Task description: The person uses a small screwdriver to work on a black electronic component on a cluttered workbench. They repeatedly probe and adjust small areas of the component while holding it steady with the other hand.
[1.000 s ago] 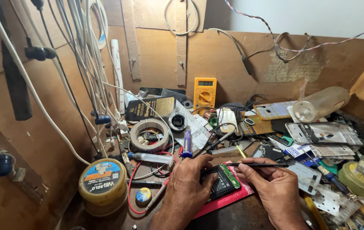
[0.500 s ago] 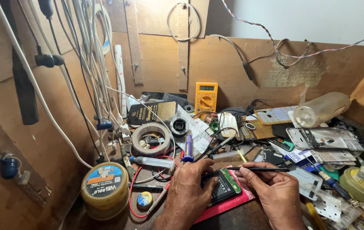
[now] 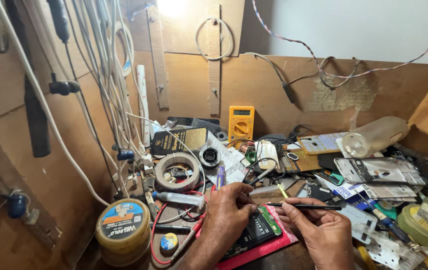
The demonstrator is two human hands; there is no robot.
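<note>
We see matt, rough plywood walls (image 3: 274, 85). Our glossy green circuit board (image 3: 270, 221) lies by a cloudy plastic bottle (image 3: 376, 136) at right.

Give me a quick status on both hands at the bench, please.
Left hand pressing down on the phone board. Right hand holds a thin black tool, tip at the board. Clutter all round.

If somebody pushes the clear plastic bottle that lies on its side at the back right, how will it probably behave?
The clear plastic bottle lies on its side, so it would probably roll rather than tip. It looks nearly empty, so it is likely light and would move with little force. It rests on loose phone parts, so it may slide or wobble unevenly.
</note>
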